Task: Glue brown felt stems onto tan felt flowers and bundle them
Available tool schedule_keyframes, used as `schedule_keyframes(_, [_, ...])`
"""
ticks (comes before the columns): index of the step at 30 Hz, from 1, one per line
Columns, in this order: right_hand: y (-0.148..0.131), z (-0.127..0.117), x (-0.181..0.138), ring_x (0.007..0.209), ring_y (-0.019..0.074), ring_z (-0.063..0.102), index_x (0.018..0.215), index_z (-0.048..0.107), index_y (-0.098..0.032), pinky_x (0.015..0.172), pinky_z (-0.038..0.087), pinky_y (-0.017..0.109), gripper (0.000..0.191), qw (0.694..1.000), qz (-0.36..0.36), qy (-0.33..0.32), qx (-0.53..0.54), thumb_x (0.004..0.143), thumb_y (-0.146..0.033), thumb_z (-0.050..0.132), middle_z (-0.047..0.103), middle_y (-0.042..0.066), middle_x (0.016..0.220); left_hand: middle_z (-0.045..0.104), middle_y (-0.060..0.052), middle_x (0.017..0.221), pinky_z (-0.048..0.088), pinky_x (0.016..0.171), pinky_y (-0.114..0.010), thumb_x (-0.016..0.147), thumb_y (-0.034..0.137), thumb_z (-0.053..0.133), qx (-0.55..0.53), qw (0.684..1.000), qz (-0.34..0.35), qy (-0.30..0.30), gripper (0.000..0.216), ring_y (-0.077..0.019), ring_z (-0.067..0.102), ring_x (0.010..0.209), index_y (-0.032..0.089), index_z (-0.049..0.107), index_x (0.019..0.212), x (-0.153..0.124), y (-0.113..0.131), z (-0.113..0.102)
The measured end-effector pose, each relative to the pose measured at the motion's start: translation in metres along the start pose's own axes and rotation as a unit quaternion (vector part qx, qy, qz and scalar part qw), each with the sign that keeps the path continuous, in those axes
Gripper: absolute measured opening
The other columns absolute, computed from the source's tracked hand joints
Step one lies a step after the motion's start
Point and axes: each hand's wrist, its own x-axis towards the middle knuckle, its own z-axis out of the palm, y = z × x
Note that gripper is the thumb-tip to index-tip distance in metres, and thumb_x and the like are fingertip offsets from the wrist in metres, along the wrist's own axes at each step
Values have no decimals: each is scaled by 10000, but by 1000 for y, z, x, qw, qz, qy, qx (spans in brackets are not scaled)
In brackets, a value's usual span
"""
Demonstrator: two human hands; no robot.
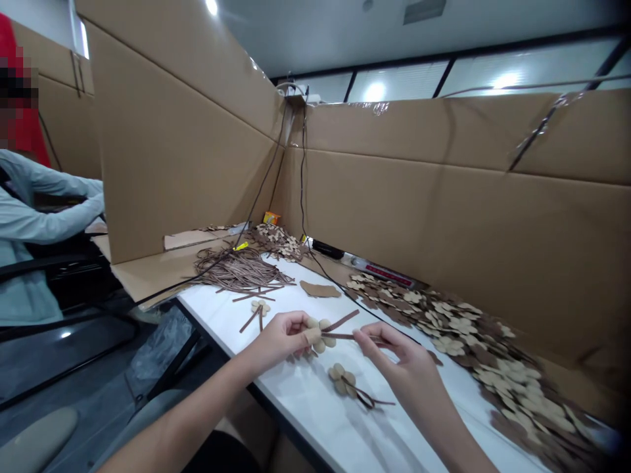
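Between thumb and fingers, my left hand [284,338] pinches a beige flower cut-out [323,343] above the white table. Two brown strips [342,322] run out of the flower's middle to the right. The lower strip is pinched by my right hand [397,348] and looks drawn straight. Just below my hands, a flower with a looped brown strip [344,380] lies on the table. Another flower with two strip ends [260,307] rests to the left, behind my left hand. My curled fingers hide part of the held flower.
A tangled pile of brown strips [236,268] lies at the back left. Loose beige and brown flower cut-outs [458,328] spread along the right side. Cardboard walls [444,210] stand behind and to the left. A black cable [302,177] hangs down onto the table. A co-worker's sleeve [44,210] shows far left.
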Motion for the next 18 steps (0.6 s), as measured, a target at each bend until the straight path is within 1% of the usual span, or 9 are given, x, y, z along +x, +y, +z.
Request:
schedule_keyframes(4, [4,1,0,643,181,564,652,581,-215,621,439,266,356,999,16,7,-27,768,-545,515,628,16,680,566,-16,671,318,466,-175,740,507,615,0,1000,8,1,382,-65,434,522,132,545,759,-1,2,0])
schedule_keyframes(7, [8,2,0,662,187,582,669,590,-219,615,437,261,345,999,12,3,-37,775,-537,512,642,14,697,549,-6,658,319,458,-170,737,515,613,3,1000,5,3,387,-64,432,518,136,543,768,-1,1,0])
schedule_keyframes(11, [11,2,-1,685,187,583,684,590,-219,596,429,251,329,999,15,-1,-47,786,-522,513,642,8,710,563,-19,698,328,452,-169,741,522,606,5,1000,6,-5,393,-68,447,535,136,541,782,0,-1,0])
schedule_keyframes(18, [8,3,-3,674,176,558,685,574,-216,621,426,257,325,999,-1,4,-43,810,-505,495,627,10,704,541,2,644,312,438,-162,744,494,619,-4,1000,-9,-16,370,-63,430,517,136,535,781,-1,2,1])
